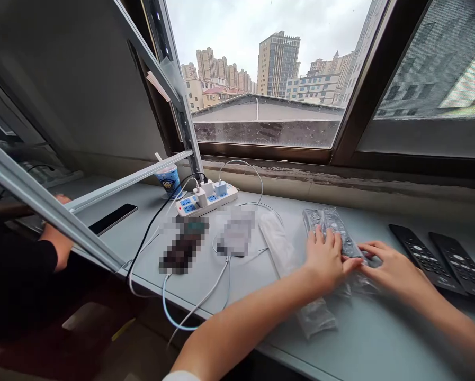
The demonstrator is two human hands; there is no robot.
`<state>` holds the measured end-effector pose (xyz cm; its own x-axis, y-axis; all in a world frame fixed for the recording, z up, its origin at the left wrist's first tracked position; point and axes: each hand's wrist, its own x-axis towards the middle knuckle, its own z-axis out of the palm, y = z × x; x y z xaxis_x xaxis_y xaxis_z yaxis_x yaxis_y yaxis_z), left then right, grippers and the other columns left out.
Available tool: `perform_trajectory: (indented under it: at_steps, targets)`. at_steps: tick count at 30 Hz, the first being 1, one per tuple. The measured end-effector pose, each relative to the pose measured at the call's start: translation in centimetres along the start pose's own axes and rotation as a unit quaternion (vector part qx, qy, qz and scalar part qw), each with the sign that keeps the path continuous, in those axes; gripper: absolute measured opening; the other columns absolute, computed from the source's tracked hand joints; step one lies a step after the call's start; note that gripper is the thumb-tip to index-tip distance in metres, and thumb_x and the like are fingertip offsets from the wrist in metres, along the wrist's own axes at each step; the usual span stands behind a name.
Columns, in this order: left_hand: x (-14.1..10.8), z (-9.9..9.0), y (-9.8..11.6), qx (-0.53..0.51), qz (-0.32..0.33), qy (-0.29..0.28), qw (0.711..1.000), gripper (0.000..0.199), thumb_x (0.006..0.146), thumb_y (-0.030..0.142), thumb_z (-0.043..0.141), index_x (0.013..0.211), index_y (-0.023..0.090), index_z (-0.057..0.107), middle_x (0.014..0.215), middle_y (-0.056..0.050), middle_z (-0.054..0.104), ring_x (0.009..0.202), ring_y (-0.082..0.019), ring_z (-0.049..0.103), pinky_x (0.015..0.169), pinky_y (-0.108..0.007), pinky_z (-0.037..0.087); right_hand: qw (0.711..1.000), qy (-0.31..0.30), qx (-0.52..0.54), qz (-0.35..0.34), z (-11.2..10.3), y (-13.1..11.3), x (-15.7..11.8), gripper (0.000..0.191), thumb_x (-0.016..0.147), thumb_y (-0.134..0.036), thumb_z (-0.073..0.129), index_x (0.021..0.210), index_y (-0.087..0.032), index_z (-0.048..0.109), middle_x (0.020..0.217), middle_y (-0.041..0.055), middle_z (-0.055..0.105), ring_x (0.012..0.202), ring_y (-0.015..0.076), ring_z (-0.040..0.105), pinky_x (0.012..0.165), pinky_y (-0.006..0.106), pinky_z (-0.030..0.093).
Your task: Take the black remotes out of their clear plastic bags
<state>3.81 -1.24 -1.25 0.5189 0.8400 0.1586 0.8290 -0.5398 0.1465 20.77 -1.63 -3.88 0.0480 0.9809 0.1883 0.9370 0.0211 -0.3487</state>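
Observation:
A dark remote control [331, 219] in a clear plastic bag lies slantwise on the grey table. My left hand [324, 256] rests over it, fingers bent across its face and thumb stretched toward its near end. At that near end my right hand [392, 267] pinches the bag, fingers on the far side and thumb nearer me. Both thumbs come close together there. Loose plastic film hangs below my hands. Left of my left hand lies another item in a whitish plastic sleeve [279, 243], partly covered by my forearm.
Two black remotes [423, 259] lie to the right. Two blurred devices with cables are on the left, before a power strip [209, 200] and blue cup [169, 180]. A metal frame [130, 180] stands beside a phone [114, 218] and another person's arm [58, 238].

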Motion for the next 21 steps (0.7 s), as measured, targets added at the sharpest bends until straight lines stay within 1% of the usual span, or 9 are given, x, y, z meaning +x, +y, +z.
perform_trajectory:
  at_steps: [2,4,7,12,15,16,18,19,21]
  targets:
    - [-0.2,0.4,0.0,0.020,-0.016,0.021,0.999,0.068,0.090,0.052,0.018,0.139,0.008,0.033,0.144,-0.013,0.035,0.134,-0.033,0.025,0.106,-0.043,0.031,0.999,-0.003,0.033,0.016,0.0,0.0,0.0,0.050,0.063,-0.061,0.049,0.093,-0.024,0.065,0.096,0.0057,0.063,0.084,0.0239,0.062,0.064,0.032,0.047]
    - [-0.3,0.9,0.1,0.039,-0.028,0.037,0.998,0.067,0.090,0.051,0.019,0.139,0.009,0.035,0.142,-0.013,0.037,0.133,-0.034,0.027,0.104,-0.045,0.033,0.997,0.003,0.059,0.046,-0.1,-0.1,0.0,0.051,0.059,-0.062,0.054,0.092,-0.024,0.066,0.090,0.0069,0.065,0.079,0.0255,0.062,0.063,0.033,0.047]
    - [0.0,1.5,-0.1,0.057,-0.028,0.048,0.997,0.065,0.091,0.049,0.018,0.138,0.009,0.036,0.141,-0.013,0.039,0.133,-0.034,0.027,0.103,-0.045,0.035,0.992,0.028,0.090,0.083,-0.5,-0.5,-0.1,0.053,0.055,-0.063,0.060,0.092,-0.025,0.067,0.084,0.0081,0.067,0.080,0.0283,0.062,0.064,0.034,0.046]
    - [0.5,1.3,-0.9,0.049,-0.048,0.063,0.996,0.064,0.091,0.049,0.021,0.138,0.009,0.037,0.142,-0.012,0.037,0.133,-0.034,0.026,0.105,-0.044,0.033,0.982,0.041,0.163,0.088,-1.6,-1.3,0.0,0.057,0.052,-0.058,0.064,0.102,-0.029,0.065,0.082,0.0049,0.068,0.079,0.0275,0.064,0.069,0.035,0.045]
    - [0.5,1.1,-1.4,0.051,-0.060,0.056,0.995,0.059,0.092,0.044,0.022,0.137,0.008,0.037,0.144,-0.011,0.035,0.134,-0.034,0.024,0.107,-0.046,0.030,0.973,0.060,0.196,0.102,-2.6,-1.7,-0.2,0.052,0.057,-0.052,0.063,0.104,-0.032,0.064,0.085,0.0029,0.069,0.082,0.0267,0.065,0.076,0.037,0.045]
    - [0.5,1.1,-1.5,0.054,-0.061,0.052,0.995,0.058,0.092,0.041,0.022,0.137,0.008,0.037,0.144,-0.011,0.035,0.134,-0.034,0.024,0.107,-0.047,0.029,0.969,0.074,0.208,0.110,-2.9,-1.9,-0.3,0.048,0.059,-0.050,0.062,0.103,-0.032,0.064,0.086,0.0027,0.069,0.083,0.0264,0.065,0.077,0.038,0.045]
    - [0.5,1.0,-1.7,0.061,-0.061,0.046,0.995,0.054,0.092,0.035,0.022,0.137,0.008,0.036,0.144,-0.012,0.035,0.134,-0.033,0.024,0.107,-0.047,0.028,0.956,0.123,0.234,0.130,-3.5,-2.4,-0.6,0.041,0.063,-0.046,0.061,0.101,-0.032,0.064,0.087,0.0036,0.070,0.085,0.0258,0.066,0.076,0.038,0.047]
    - [0.5,1.0,-1.8,0.064,-0.061,0.046,0.995,0.053,0.092,0.033,0.024,0.138,0.008,0.035,0.143,-0.012,0.036,0.134,-0.032,0.025,0.107,-0.046,0.028,0.947,0.156,0.245,0.136,-3.8,-2.6,-0.7,0.040,0.064,-0.045,0.061,0.101,-0.031,0.064,0.088,0.0047,0.070,0.086,0.0257,0.066,0.076,0.037,0.048]
    - [0.6,0.8,-1.8,0.062,-0.054,0.053,0.995,0.054,0.090,0.029,0.030,0.140,0.008,0.030,0.139,-0.014,0.040,0.132,-0.032,0.029,0.105,-0.045,0.029,0.925,0.243,0.259,0.136,-4.5,-2.9,-0.9,0.040,0.067,-0.043,0.062,0.105,-0.029,0.061,0.092,0.0079,0.069,0.089,0.0254,0.065,0.076,0.036,0.049]
